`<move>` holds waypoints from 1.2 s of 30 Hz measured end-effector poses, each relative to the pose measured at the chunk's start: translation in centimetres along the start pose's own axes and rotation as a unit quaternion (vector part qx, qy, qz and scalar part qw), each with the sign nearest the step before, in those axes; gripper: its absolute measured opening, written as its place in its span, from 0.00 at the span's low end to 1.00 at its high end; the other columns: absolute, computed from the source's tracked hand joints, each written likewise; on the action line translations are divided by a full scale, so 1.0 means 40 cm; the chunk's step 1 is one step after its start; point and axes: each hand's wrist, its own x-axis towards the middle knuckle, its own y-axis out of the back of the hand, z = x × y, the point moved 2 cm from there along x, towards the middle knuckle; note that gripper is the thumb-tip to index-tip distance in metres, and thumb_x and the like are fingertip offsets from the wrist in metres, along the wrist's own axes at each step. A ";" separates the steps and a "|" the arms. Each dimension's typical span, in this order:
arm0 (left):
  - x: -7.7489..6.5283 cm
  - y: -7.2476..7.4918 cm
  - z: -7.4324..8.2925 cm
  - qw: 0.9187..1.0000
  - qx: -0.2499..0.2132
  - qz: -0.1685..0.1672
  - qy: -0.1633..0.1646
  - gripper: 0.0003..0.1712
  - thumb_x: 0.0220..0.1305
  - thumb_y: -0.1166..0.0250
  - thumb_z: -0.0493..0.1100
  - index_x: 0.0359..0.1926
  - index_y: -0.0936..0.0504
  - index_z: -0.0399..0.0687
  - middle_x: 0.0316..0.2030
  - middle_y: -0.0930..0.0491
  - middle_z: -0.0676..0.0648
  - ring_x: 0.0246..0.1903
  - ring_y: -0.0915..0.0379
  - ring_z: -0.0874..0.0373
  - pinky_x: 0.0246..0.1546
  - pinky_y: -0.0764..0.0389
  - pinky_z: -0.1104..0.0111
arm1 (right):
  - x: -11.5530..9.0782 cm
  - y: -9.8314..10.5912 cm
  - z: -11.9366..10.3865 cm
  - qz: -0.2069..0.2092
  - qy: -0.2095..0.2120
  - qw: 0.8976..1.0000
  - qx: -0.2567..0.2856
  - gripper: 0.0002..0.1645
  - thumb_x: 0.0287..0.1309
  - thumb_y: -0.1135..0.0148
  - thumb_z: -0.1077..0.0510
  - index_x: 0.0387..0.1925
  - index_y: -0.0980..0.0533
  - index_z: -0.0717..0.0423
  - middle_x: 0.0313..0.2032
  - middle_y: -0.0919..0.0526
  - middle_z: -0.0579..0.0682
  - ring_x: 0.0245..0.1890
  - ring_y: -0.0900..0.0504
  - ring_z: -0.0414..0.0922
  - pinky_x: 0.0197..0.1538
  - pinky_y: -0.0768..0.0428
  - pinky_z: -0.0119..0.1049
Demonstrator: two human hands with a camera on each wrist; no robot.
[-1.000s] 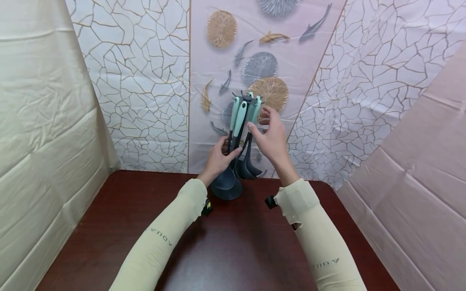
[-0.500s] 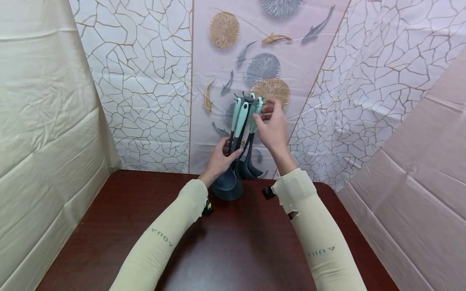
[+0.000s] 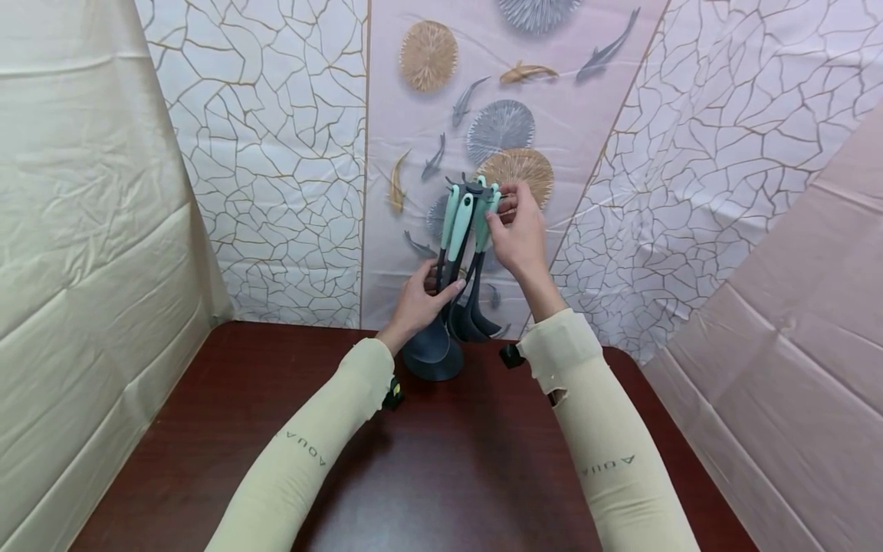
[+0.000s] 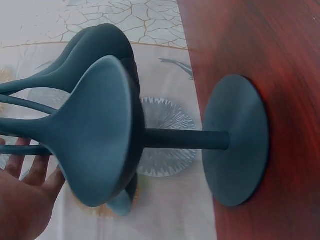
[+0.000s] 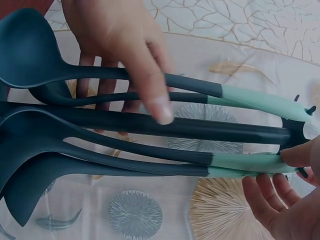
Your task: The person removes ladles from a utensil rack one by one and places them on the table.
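A dark utensil stand (image 3: 441, 369) with a round base stands upright near the table's back edge. Several kitchen utensils with dark shafts and mint-green handles hang from its hooked top. My left hand (image 3: 416, 305) grips around the pole and two utensil shafts midway up, thumb across the front, fingers behind. A wide ladle (image 4: 100, 130) hangs below that hand, over the base. At the top right, my right hand (image 3: 522, 236) pinches the end of a mint-handled utensil (image 5: 245, 162), thumb on the near side and fingers beneath. This handle's end lies right at the hook.
The dark red-brown table (image 3: 428, 468) spreads out in front of the stand. Behind it hangs a patterned cloth (image 3: 290, 153), and pale cloth walls (image 3: 90, 268) rise on both sides.
My right hand has moved slightly up and closed from spread fingers onto a mint handle. The left hand keeps its grip, and the stand holds its place.
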 end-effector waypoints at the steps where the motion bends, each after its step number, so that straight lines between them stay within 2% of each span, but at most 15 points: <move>1: 0.001 0.000 0.005 1.000 -0.002 -0.004 0.003 0.36 0.61 0.35 0.68 0.68 0.31 0.68 0.51 0.22 0.53 0.47 0.22 0.59 0.47 0.20 0.59 | 0.001 0.001 0.000 -0.002 0.000 1.000 -0.001 0.20 0.65 0.38 0.62 0.57 0.30 0.54 0.41 0.21 0.54 0.39 0.20 0.47 0.45 0.21 0.41; 5: 0.011 -0.002 0.024 1.000 -0.012 -0.016 0.014 0.40 0.61 0.41 0.74 0.72 0.38 0.73 0.58 0.25 0.52 0.51 0.23 0.58 0.49 0.21 0.57 | 0.002 0.001 0.001 -0.003 0.004 1.000 -0.004 0.20 0.65 0.38 0.63 0.56 0.31 0.54 0.41 0.21 0.54 0.39 0.20 0.47 0.44 0.21 0.41; 9: 0.016 -0.002 0.032 0.999 -0.024 -0.017 0.022 0.45 0.60 0.43 0.76 0.74 0.41 0.69 0.62 0.27 0.50 0.55 0.24 0.56 0.53 0.23 0.57 | 0.001 -0.003 0.001 -0.001 0.015 1.000 0.004 0.20 0.65 0.39 0.64 0.56 0.31 0.55 0.42 0.22 0.54 0.40 0.21 0.48 0.46 0.21 0.43; 14: 0.018 0.000 0.030 0.999 -0.034 -0.023 0.018 0.46 0.60 0.42 0.75 0.74 0.39 0.65 0.61 0.27 0.49 0.54 0.24 0.56 0.53 0.23 0.58 | 0.004 -0.005 0.003 0.007 0.026 1.000 0.000 0.19 0.64 0.39 0.66 0.55 0.31 0.57 0.43 0.22 0.55 0.41 0.22 0.49 0.48 0.22 0.41; 20: 0.018 0.004 0.028 0.999 -0.035 -0.021 0.014 0.46 0.60 0.42 0.76 0.74 0.39 0.66 0.60 0.26 0.50 0.53 0.23 0.57 0.52 0.22 0.59 | 0.007 -0.001 0.000 -0.003 0.021 1.000 0.000 0.19 0.64 0.39 0.65 0.55 0.31 0.55 0.42 0.22 0.54 0.41 0.22 0.47 0.47 0.24 0.38; 28: 0.019 0.006 0.025 0.999 -0.038 -0.020 0.012 0.46 0.60 0.42 0.76 0.74 0.39 0.66 0.60 0.25 0.50 0.52 0.22 0.57 0.52 0.22 0.58 | 0.008 0.011 -0.003 -0.021 0.008 1.000 0.020 0.19 0.65 0.40 0.65 0.55 0.32 0.55 0.42 0.23 0.53 0.41 0.21 0.47 0.46 0.23 0.39; 36: 0.021 0.007 0.020 0.999 -0.040 -0.025 0.013 0.44 0.59 0.42 0.76 0.73 0.37 0.68 0.60 0.26 0.49 0.52 0.22 0.55 0.51 0.21 0.56 | 0.004 0.015 0.004 -0.019 0.009 0.999 0.030 0.19 0.66 0.40 0.65 0.55 0.32 0.54 0.42 0.23 0.53 0.42 0.22 0.46 0.45 0.24 0.37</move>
